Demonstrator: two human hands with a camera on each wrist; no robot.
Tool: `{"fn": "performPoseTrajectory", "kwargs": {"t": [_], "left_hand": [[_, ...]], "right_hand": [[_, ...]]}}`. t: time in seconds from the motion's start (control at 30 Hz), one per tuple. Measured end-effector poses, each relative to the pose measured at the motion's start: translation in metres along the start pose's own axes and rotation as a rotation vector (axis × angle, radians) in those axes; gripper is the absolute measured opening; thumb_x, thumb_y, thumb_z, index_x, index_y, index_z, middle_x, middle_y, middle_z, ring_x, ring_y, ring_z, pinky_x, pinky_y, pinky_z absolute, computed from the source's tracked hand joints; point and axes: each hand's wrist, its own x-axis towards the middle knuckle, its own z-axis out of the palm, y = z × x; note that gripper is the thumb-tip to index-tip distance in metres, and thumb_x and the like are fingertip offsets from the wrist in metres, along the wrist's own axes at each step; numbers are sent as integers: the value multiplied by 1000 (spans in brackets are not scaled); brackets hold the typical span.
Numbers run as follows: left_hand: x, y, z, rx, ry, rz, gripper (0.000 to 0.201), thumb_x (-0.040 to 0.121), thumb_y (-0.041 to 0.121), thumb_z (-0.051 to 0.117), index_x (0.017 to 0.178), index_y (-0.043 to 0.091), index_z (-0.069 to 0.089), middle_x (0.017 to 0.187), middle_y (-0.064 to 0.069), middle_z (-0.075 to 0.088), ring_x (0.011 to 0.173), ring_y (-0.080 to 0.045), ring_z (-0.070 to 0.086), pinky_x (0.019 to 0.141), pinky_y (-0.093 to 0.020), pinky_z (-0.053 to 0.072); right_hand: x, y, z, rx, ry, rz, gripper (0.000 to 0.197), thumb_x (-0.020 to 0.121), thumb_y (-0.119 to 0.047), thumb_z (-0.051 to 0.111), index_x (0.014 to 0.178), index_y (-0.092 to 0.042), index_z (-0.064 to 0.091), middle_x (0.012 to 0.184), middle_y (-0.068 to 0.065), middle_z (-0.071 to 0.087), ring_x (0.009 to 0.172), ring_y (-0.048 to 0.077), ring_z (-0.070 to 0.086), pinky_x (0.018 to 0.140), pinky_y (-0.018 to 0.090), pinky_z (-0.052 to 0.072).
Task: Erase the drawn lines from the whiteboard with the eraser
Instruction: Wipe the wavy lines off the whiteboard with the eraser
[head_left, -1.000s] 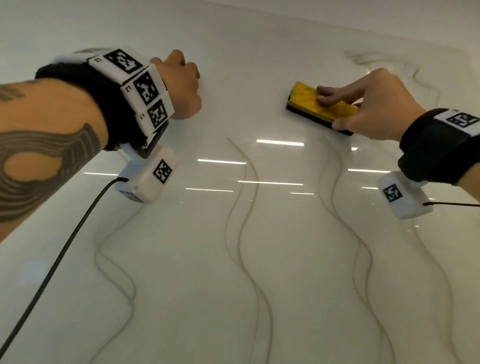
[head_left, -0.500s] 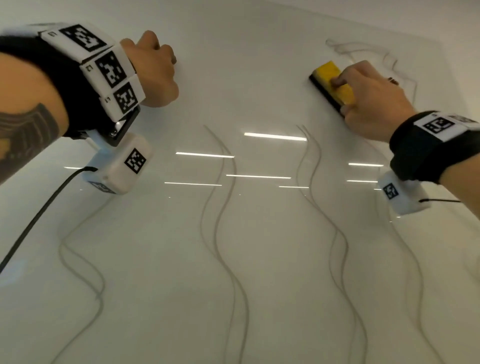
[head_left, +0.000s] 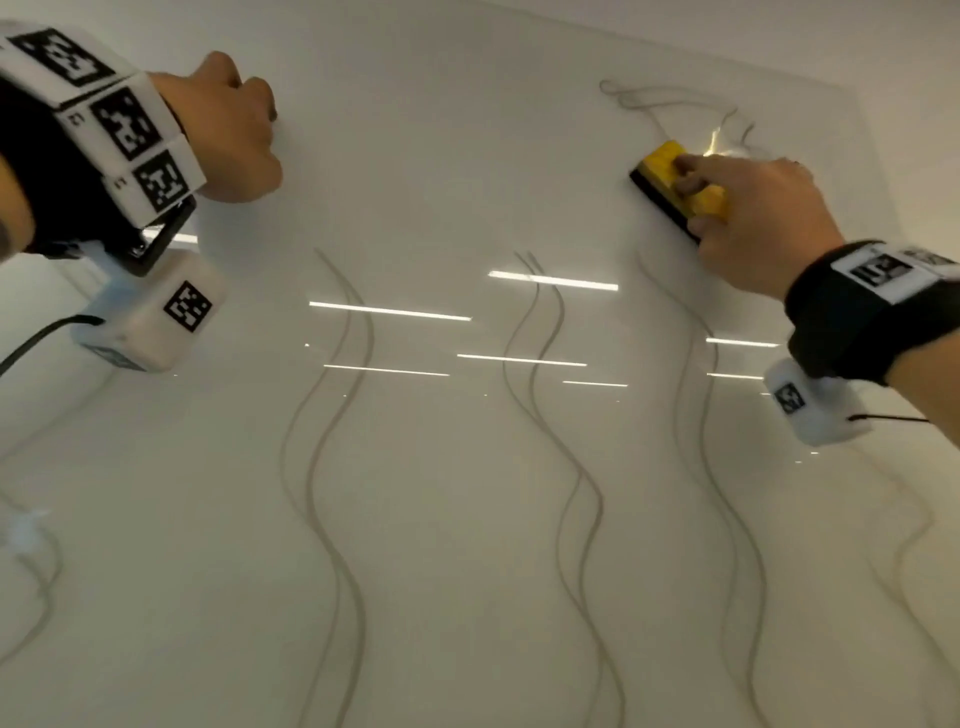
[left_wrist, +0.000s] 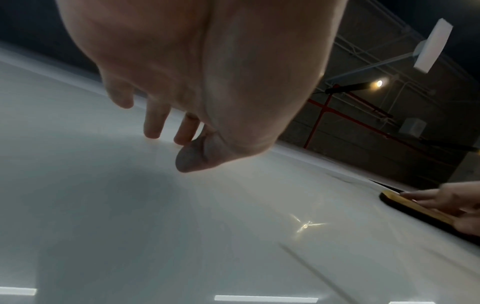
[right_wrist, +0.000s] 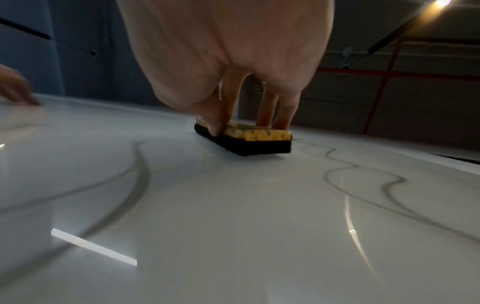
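Nearer the squiggle (head_left: 639, 101) now, my right hand (head_left: 753, 218) pinches the eraser (head_left: 660, 166) flat to wipe; left hand's (head_left: 228, 130) straight fingers (left_wrist: 153, 123) brace the whiteboard (head_left: 467, 519).

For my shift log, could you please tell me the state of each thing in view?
whiteboard: marked with wavy lines.
eraser: felt side down on the whiteboard, held.
right hand: grips the eraser.
left hand: fingertips on the whiteboard, holding nothing.

Black wristbands (head_left: 852, 322), white blocks (head_left: 124, 124) with black square-code markers, white boxes (head_left: 156, 322) under wrists, thin black cables (head_left: 31, 343)
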Motion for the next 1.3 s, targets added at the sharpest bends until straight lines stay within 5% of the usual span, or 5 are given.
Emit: {"fn": "performPoseTrajectory", "kwargs": {"t": [0.27, 0.57, 0.8, 1.0, 1.3], "left_hand": [[8, 30, -27, 166, -20, 3, 50, 98, 21, 47, 144, 0, 46, 144, -22, 36, 128, -44, 43, 107, -52, 39], [-9, 100, -39, -123, 30, 191, 59, 95, 29, 53, 152, 25, 34, 154, -3, 29, 129, -35, 48, 104, -44, 40], [-10, 107, -44, -22, -99, 156, 71, 91, 45, 59, 154, 35, 28, 156, 3, 23, 136, -30, 43, 110, -46, 38], [-15, 110, -44, 66, -122, 159, 71, 95, 28, 55, 157, 35, 21, 160, 1, 19, 139, -33, 39, 108, -47, 40], [-19, 115, -50, 117, -133, 111, 69, 96, 19, 52, 157, 35, 23, 160, -2, 20, 142, -34, 34, 112, -49, 35]], "right_hand": [[-24, -28, 13, 206, -46, -224, 39, 84, -16, 68, 121, -29, 68, 129, -6, 70, 102, 34, 55, 103, 38, 41], [66, 13, -8, 127, -15, 135, 39, 85, -32, 56, 123, -29, 64, 136, 19, 58, 125, 45, 52, 105, 40, 42], [54, -25, 9, 243, -85, -149, 26, 83, -27, 66, 107, -36, 66, 133, -2, 63, 126, 29, 55, 109, 39, 44], [102, 7, -8, 82, 64, 156, 34, 90, -17, 64, 124, -21, 65, 135, 22, 53, 107, 44, 56, 91, 41, 49], [91, -23, 6, 82, -35, -176, 33, 91, -16, 62, 123, -21, 59, 134, 13, 55, 119, 39, 47, 93, 42, 44]]}}
